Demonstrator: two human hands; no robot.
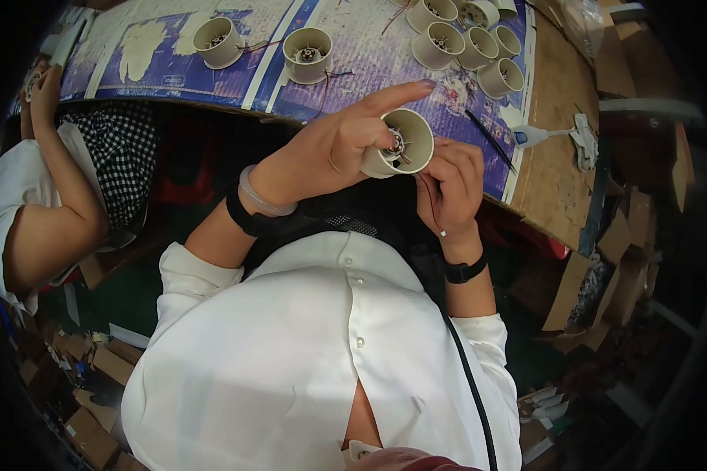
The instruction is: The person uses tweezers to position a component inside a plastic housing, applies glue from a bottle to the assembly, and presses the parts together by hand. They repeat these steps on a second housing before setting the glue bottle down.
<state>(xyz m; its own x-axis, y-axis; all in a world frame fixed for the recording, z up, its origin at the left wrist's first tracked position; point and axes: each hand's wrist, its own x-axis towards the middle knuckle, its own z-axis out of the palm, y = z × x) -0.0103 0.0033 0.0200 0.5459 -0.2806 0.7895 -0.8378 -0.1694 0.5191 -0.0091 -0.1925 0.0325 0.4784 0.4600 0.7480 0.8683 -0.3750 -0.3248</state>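
Observation:
A cream cup-shaped housing [420, 129] with a small motor inside is held tilted at the table's near edge. My left hand [318, 149] grips it from the left, with one finger stretched out past its rim and another bent at its mouth. At the housing's right side, my right hand [454, 177] is closed, its fingers curled around the thin dark red wires [432, 200] that come from the housing. The wires' tips hang below that hand near the wrist. Part of the grip is hidden behind the housing.
Two similar housings, a left one [217, 43] and a nearer one [307, 55], stand on the table. Several more cluster at the far right, including a housing [500, 78]. A black pen-like tool [491, 141] and a white-nozzled bottle [530, 136] lie right. A co-worker's arm [59, 157] shows left.

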